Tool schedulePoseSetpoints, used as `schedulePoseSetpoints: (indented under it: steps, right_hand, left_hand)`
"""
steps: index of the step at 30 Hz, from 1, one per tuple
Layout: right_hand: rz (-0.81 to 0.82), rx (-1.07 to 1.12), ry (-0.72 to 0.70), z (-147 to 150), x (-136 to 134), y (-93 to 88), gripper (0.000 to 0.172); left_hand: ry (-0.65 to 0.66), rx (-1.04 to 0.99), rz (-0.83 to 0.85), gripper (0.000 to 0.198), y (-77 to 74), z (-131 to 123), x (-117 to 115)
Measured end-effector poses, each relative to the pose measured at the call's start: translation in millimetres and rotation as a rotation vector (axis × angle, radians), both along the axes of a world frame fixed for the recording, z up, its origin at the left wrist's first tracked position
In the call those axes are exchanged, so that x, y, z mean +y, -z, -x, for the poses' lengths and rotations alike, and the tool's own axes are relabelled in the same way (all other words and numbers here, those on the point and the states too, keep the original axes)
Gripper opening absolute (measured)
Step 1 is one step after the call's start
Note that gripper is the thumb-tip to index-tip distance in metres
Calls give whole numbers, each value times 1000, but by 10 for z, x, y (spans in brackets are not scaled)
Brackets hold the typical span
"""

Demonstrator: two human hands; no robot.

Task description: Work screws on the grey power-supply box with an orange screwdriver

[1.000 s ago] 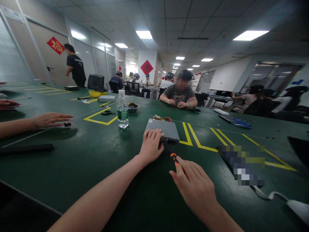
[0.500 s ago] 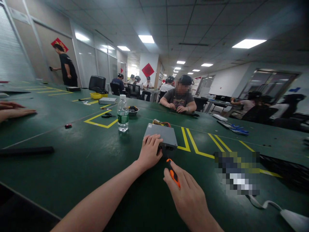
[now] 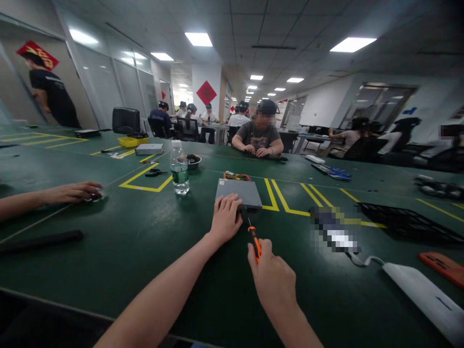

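Observation:
A grey computer power supply [image 3: 246, 191] lies flat on the green table, its bundle of coloured wires [image 3: 235, 177] at the far side. Over its near left corner rests my left hand [image 3: 225, 218], fingers on the top face and thumb down by the front, gripping it. My right hand [image 3: 273, 275] is wrapped around an orange and black screwdriver [image 3: 255, 244]. The thin shaft points up towards the front side of the power supply, close to its socket. Whether the tip touches the casing, I cannot tell.
A water bottle [image 3: 179, 169] stands left of the power supply, with a metal bowl [image 3: 194, 162] behind it. At right lie a black mesh panel [image 3: 406, 222], a white power strip [image 3: 420, 295] and an orange phone [image 3: 444, 268]. Another person's hand [image 3: 78, 192] reaches in from the left.
The view has swung right. My right hand sits further back along the screwdriver, showing more of its handle and shaft. The neighbour's hand has reached to the small red item.

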State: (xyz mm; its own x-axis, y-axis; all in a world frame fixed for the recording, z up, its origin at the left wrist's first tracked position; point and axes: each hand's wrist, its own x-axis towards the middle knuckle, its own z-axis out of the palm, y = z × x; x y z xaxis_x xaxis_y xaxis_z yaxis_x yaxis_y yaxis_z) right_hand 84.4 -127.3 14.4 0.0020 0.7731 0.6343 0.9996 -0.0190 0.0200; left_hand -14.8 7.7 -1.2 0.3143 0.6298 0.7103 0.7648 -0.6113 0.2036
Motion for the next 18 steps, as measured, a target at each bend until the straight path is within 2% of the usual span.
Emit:
schedulePoseSetpoints:
  steps: [3, 5, 9, 12, 14, 18]
  right_hand:
    - [134, 274, 98, 72, -5, -54, 24]
    - [146, 322, 81, 74, -5, -44, 24]
    - [-33, 104, -84, 18, 20, 109, 28]
    - [-141, -63, -192, -25, 33, 209, 20]
    - [-111, -184, -236, -49, 25, 195, 21]
    - [-73, -324, -282, -91, 17, 28, 33]
  left_hand:
    - [2, 4, -5, 35, 2, 1, 4]
    - [0, 6, -5, 35, -6, 4, -2]
    - [4, 21, 2, 35, -28, 15, -19]
    - [4, 28, 12, 36, -36, 21, -21]
    - [3, 32, 17, 37, -37, 19, -19]
    - [-9, 41, 22, 37, -34, 2, -17]
